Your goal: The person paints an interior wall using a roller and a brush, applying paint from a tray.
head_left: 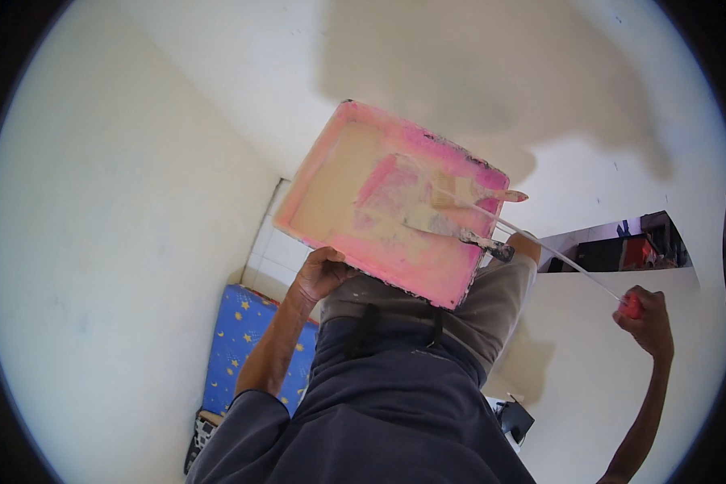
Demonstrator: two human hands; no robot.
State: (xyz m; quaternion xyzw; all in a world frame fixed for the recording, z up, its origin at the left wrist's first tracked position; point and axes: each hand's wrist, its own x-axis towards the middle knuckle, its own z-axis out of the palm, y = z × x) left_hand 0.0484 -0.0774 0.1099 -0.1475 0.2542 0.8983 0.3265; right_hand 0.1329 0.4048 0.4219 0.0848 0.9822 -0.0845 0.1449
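Note:
A pink paint tray (395,262), smeared with cream paint, is held tilted in front of my body. My left hand (324,273) is closed on its near left edge. Out to the right, my right hand (647,319) is wrapped round the red handle of a paint roller (569,262). Its thin pale rod slants up and left over the tray; the roller head cannot be made out against the paint. Inside the tray lies a paintbrush (504,195) with its handle over the right rim. Below it rests a paint-caked tool with a dark handle (500,250), its head blurred by paint.
Cream walls (113,202) rise at the left and ahead. A blue mattress with yellow stars (238,339) stands low at the left, beside white floor tiles (266,262). At the right, an opening in the wall shows dark and red items (621,252). A dark object (515,421) sits lower right.

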